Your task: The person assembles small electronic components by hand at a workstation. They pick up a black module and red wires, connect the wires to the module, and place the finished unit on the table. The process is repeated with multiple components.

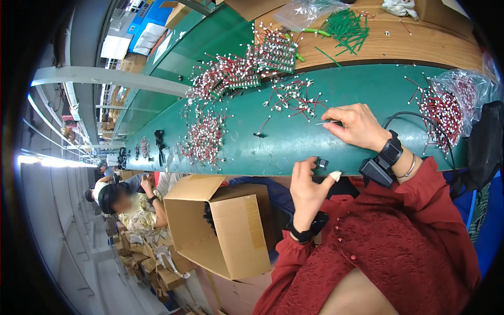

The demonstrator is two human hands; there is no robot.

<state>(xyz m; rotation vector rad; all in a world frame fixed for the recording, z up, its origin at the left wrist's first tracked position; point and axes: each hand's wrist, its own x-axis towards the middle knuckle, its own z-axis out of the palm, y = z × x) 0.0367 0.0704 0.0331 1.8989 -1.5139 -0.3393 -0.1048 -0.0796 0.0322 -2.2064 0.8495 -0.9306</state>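
My right hand (357, 125) is closed in a pinch around a thin metal tool (328, 122) with a pointed silver tip, held over the green tabletop; its exact kind is hard to make out. My left hand (305, 190) is at the table's near edge, thumb and fingers apart, with a white cover on the thumb tip. Beside its fingertips is a small black part (322, 164); whether they touch it I cannot tell. Beyond my hands lie loose red wires with white connectors (296, 98). A single wired black piece (259, 135) rests farther left.
Bundles of wired green boards (273, 52) stand at the back. Wire heaps lie left (203, 139) and right, the latter in a plastic bag (467, 86). Green strips (346, 31) are on a wooden board. An open cardboard box (239, 236) stands below the edge; a co-worker (137, 210) sits left.
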